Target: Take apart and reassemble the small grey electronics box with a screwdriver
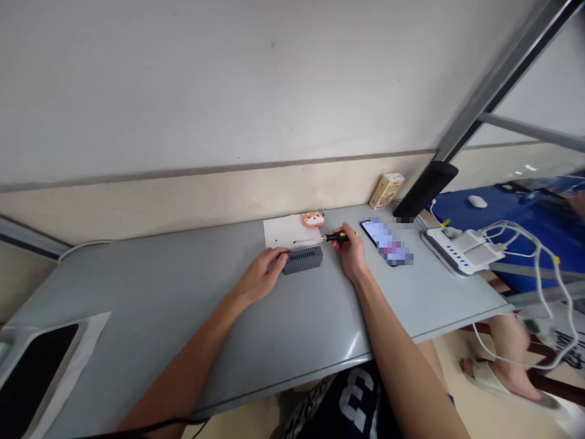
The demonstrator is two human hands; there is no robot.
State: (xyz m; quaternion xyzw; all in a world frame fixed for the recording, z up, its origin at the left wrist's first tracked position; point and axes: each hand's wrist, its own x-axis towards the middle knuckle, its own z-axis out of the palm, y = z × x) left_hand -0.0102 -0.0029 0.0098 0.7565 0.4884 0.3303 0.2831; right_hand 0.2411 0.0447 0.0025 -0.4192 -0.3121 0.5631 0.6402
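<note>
My left hand (265,272) grips the left end of a dark grey box with vent slots (303,260), which stands on the desk. Between the fingers of my right hand (351,250) is a screwdriver (336,236) with a black and yellow handle. Its thin shaft points left, and the tip lies over a sheet of white paper (281,229), behind the grey box and apart from it. A few small dark specks, perhaps screws, show on the paper. An orange and white animal-face case (313,219) sits at the paper's back right.
Right of my right hand lies a lit phone (387,242). Beyond it are a white power strip (461,251) with cables, a small yellow box (386,190) and a black cylinder (425,190). A tablet-like device (39,378) is at front left. Another person's leg (512,347) shows at lower right.
</note>
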